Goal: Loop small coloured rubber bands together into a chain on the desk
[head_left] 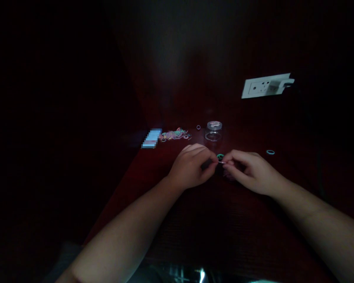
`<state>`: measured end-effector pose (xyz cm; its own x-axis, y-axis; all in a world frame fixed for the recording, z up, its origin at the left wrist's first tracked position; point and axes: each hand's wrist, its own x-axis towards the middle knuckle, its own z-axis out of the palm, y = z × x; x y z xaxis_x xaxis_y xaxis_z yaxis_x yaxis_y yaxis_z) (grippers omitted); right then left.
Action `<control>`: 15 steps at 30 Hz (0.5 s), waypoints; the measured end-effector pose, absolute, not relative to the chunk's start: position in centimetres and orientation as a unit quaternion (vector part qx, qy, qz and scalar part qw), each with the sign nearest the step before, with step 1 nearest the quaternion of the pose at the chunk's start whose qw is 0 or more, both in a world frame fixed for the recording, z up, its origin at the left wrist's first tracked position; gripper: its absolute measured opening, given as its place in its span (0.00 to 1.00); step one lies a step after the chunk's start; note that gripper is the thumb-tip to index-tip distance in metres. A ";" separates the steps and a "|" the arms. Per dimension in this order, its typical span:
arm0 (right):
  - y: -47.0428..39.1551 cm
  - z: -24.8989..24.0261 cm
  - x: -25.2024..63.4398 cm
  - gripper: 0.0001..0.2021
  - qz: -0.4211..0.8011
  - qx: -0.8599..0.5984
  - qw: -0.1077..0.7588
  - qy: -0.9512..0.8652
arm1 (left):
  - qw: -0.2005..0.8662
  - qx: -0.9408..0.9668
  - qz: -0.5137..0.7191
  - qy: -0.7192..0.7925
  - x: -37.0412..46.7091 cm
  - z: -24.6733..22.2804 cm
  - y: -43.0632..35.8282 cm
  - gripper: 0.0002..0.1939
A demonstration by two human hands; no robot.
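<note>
A thin pale elastic band [221,162] runs between my two hands, just above the dark red table. My left hand [194,163] is closed in a pinch on its left end. On its other end, the thumb and fingertips of my right hand [249,169] are pressed together. Right behind the fingertips lies a green band [220,156], partly covered. Below my right fingertips a dim purplish clump [229,175] shows, too dark to make out well. A tangled pile of small coloured elastic bands [175,135] lies beyond my left hand.
A clear round container [213,135] with a labelled top stands behind my hands. Left of it lies a small ring-shaped band [198,127]. A lit, blurred phone screen [152,138] is near the left table edge. A teal hair tie [270,152] lies right; a wall socket [267,86] holds a plug.
</note>
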<state>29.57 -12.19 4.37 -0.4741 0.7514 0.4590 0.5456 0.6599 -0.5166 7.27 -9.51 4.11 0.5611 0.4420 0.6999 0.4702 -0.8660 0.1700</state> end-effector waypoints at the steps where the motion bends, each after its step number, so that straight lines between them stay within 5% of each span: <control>1: -12.2 4.3 29.5 0.06 0.149 -0.384 0.339 -0.846 | 0.015 -0.884 -0.389 -0.257 7.3 4.2 -9.6 0.01; 15: -12.1 4.2 29.5 0.05 0.132 -0.388 0.346 -0.844 | -0.010 -0.880 -0.398 -0.258 7.3 4.2 -9.6 0.02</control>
<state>29.51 -12.15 4.23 -0.4588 0.7467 0.4816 0.5633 0.6636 -0.4922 7.28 -9.59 4.18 0.5490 0.4628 0.6960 0.4471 -0.8662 0.2233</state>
